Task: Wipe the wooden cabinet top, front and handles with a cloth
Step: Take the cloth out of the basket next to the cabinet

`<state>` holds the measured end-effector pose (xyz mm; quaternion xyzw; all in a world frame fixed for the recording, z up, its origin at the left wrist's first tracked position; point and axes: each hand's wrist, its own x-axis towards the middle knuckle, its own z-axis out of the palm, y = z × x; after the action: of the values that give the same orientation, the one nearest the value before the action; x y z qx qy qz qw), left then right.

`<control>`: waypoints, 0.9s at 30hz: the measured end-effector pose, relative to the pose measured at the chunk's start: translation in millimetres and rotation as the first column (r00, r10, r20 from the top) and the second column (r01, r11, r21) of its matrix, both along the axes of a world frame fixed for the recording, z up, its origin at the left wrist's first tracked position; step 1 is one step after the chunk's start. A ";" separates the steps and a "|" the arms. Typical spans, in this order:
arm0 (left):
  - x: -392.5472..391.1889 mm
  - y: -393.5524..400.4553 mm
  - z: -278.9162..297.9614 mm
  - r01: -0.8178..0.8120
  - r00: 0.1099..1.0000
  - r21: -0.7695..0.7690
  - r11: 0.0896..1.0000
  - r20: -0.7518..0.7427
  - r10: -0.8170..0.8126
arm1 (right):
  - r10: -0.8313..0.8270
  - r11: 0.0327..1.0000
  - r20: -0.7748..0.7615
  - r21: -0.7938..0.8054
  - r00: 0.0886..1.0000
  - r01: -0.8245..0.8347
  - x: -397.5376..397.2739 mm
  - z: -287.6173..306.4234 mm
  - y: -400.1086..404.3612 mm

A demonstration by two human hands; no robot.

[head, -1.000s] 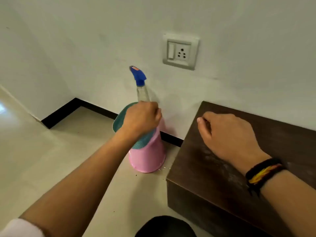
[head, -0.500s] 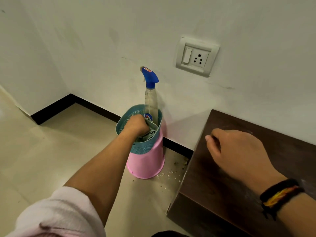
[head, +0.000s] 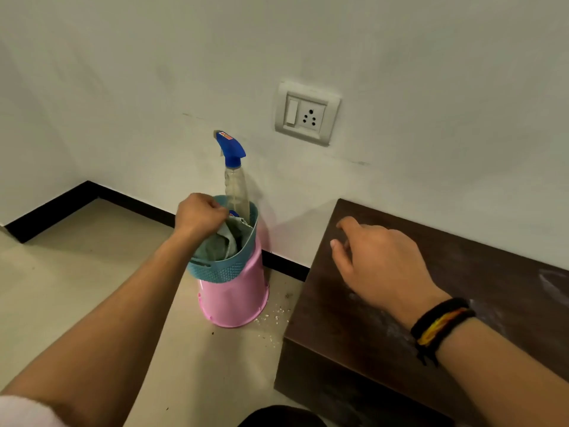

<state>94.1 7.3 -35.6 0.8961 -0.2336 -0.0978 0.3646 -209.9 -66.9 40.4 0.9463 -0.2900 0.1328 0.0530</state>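
A dark wooden cabinet (head: 354, 328) with a dusty top stands at the right against the wall. To its left a teal basket (head: 221, 269) sits on an upturned pink bucket (head: 234, 303). A grey-green cloth (head: 224, 245) hangs partly out of the basket, and my left hand (head: 198, 214) is shut on its upper end above the rim. My right hand (head: 378, 266) rests on the cabinet top near its left corner, fingers loosely curled and holding nothing.
A spray bottle (head: 235, 180) with a blue trigger head stands upright in the basket behind the cloth. A wall socket (head: 306, 114) is above the cabinet. Crumbs lie on the tiled floor (head: 77, 288) between bucket and cabinet. A black skirting runs along the wall.
My left hand reached down into the basket, closed on the cloth and has lifted it partly out. My right hand stayed on the cabinet top.
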 end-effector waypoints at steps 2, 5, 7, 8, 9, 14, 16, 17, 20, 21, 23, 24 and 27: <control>-5.9 4.6 16.6 0.024 0.993 -0.011 1.000 0.117 -0.023 | -0.009 1.000 -0.007 0.004 1.000 0.009 -4.0 4.9 0.0; -13.1 9.8 49.1 0.176 0.958 -0.006 0.984 0.232 -0.170 | -0.018 1.000 -0.003 0.022 1.000 0.018 -9.0 14.0 0.6; -21.1 11.2 75.6 0.303 0.911 0.009 0.953 0.291 -0.292 | -0.030 0.999 -0.002 0.030 1.000 0.030 -12.3 22.8 1.7; -28.2 11.4 92.9 0.359 0.884 0.001 0.933 0.322 -0.340 | -0.037 0.999 0.006 0.029 0.999 0.037 -13.4 27.4 2.1; -36.0 11.8 110.6 0.413 0.861 -0.018 0.911 0.333 -0.384 | -0.043 0.999 0.010 0.023 0.999 0.043 -13.6 31.7 3.0; -99.0 18.5 201.9 0.689 0.711 -0.119 0.715 0.303 -0.635 | -0.083 0.979 0.177 0.198 0.981 0.048 -17.0 57.6 4.1; -126.6 20.3 227.8 0.773 0.633 -0.175 0.610 0.274 -0.724 | -0.053 0.958 0.281 0.286 0.958 -0.031 -17.1 68.7 2.0; -139.7 19.9 237.7 0.812 0.584 -0.196 0.550 0.260 -0.769 | -0.022 0.948 0.317 0.307 0.948 -0.081 -17.0 74.9 1.7; -172.1 14.2 258.1 0.891 0.445 -0.218 0.399 0.241 -0.862 | 0.039 0.936 0.398 0.307 0.917 -0.173 -21.4 87.9 -0.6; -181.2 12.8 263.2 0.902 0.422 -0.213 0.376 0.246 -0.872 | 0.028 0.927 0.435 0.325 0.900 -0.185 -26.6 90.5 -2.6; -193.6 11.2 270.6 0.915 0.398 -0.192 0.356 0.272 -0.876 | -0.024 0.900 0.528 0.380 0.849 -0.211 -43.2 93.6 -7.1; -195.0 11.9 272.4 0.916 0.399 -0.177 0.361 0.288 -0.871 | -0.055 0.896 0.559 0.393 0.827 -0.206 -51.1 94.9 -9.4; -198.3 12.7 269.7 0.904 0.412 -0.044 0.426 0.357 -0.838 | -0.103 0.921 0.604 0.358 0.790 -0.153 -82.3 101.3 -16.9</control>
<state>-104.2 19.9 234.1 0.5954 -0.7262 -0.1181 0.3226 -292.1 -83.9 141.7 0.8468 -0.2989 0.3724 -0.2343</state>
